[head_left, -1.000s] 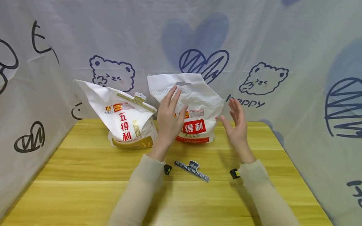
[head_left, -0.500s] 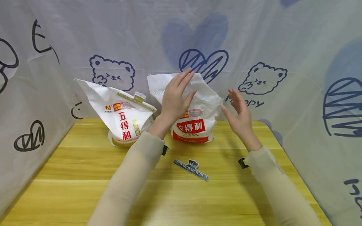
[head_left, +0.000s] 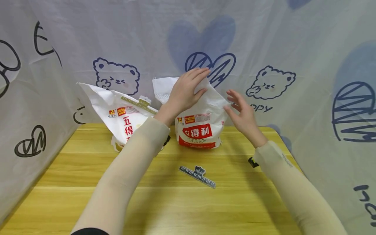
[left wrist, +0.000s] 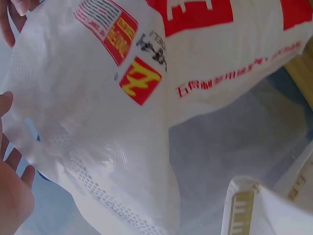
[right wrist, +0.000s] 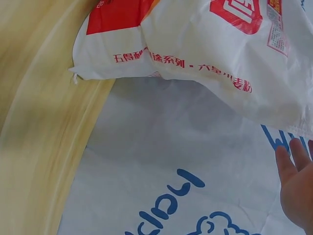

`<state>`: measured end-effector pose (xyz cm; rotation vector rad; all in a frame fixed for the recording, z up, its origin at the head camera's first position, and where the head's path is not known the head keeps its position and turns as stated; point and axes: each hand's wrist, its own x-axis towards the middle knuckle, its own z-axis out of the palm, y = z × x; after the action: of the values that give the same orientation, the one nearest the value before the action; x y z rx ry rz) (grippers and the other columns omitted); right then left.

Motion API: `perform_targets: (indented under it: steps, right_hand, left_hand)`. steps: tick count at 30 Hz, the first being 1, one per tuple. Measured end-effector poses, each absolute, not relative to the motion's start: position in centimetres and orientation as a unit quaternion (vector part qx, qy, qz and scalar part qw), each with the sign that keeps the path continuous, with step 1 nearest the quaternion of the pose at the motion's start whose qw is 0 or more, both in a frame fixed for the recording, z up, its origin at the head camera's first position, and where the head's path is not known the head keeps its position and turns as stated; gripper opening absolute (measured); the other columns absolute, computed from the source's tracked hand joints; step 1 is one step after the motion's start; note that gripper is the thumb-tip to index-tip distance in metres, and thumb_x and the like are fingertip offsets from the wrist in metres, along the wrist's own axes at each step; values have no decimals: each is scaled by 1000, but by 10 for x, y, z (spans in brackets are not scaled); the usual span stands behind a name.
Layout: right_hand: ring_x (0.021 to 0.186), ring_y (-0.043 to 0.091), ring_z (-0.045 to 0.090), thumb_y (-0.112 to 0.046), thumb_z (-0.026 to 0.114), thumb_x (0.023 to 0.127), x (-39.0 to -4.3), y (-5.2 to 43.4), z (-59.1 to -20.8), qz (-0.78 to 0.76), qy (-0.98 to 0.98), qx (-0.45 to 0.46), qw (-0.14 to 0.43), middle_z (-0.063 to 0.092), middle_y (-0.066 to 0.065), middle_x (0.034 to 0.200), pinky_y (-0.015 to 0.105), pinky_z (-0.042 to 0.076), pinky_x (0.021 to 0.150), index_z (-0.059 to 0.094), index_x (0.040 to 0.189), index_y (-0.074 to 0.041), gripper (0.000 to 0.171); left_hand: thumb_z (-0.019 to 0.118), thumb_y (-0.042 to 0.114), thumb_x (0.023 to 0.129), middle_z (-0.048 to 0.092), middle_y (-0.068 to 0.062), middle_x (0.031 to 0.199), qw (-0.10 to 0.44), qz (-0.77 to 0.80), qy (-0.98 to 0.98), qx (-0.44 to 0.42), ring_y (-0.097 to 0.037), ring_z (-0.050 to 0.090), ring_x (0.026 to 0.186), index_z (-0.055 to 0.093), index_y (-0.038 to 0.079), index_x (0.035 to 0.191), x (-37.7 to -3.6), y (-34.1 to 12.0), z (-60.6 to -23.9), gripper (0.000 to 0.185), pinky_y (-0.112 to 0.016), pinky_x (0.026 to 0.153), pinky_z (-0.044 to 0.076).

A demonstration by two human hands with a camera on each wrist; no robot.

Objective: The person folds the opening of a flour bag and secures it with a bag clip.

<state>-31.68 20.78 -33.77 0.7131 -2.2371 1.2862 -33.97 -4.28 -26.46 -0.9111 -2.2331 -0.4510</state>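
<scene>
A white flour bag [head_left: 197, 130] with a red label stands upright toward the back of the table. My left hand [head_left: 188, 89] is at its top edge, fingers extended over the upper part and covering some of it. In the left wrist view, the fingers of the left hand [left wrist: 17, 196] lie along the bag's top edge [left wrist: 29, 142]. My right hand [head_left: 242, 114] is beside the bag's upper right corner, fingers apart and loosely bent; the right wrist view shows this hand [right wrist: 298, 191] close to the white plastic. Whether it touches is unclear.
Left of it stands a second flour bag [head_left: 117, 114], its folded top held by a gold clip [head_left: 138, 103]. A piano-key patterned clip [head_left: 197, 176] lies on the wooden table [head_left: 182, 209] in front. A printed cloth [head_left: 264, 39] hangs behind and at both sides.
My left hand has risen from the bag's front to its top edge, moving right. My right hand has lifted slightly and come in toward the bag's upper right corner. Bags and clips stay put.
</scene>
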Motion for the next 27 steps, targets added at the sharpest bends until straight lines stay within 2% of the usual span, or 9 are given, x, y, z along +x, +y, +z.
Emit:
perform_targets:
  steps: [5,9,14,22,27]
  right_hand:
    - [141,33,51,-12,64,104,-322,203,-339,443,-835,258,197,47,6,160,51,46,114,39,160,-15,62]
    - [138,35,52,-8,62,104,-324,199,-340,438,-840,259,188,49,11,158,52,48,111,43,157,-10,56]
    - [133,38,56,-8,58,106,-323,197,-341,431,-849,247,180,52,16,154,53,52,106,47,155,-10,50]
    - [124,38,62,-7,59,105,-320,194,-341,431,-847,243,196,58,18,146,52,57,98,51,151,-9,46]
    - [114,38,66,-5,63,103,-319,193,-341,431,-845,234,214,64,19,139,50,60,92,57,146,-7,43]
  left_hand:
    - [67,25,103,53,-9,155,317,-147,-868,-354,-27,46,145,49,11,155,-344,-47,-265,56,-42,123,33]
    - [66,22,103,57,-11,150,317,-135,-866,-362,-29,51,140,49,10,154,-347,-49,-266,55,-44,121,37]
    - [67,18,103,63,-10,143,324,-140,-862,-364,-30,57,133,52,10,152,-348,-49,-268,52,-44,117,42]
    - [69,15,101,71,-9,127,352,-169,-847,-361,-28,64,122,63,10,140,-349,-50,-275,39,-41,114,44]
    - [70,13,100,72,-8,126,372,-181,-832,-370,-27,65,120,68,9,130,-348,-50,-277,30,-40,113,44]
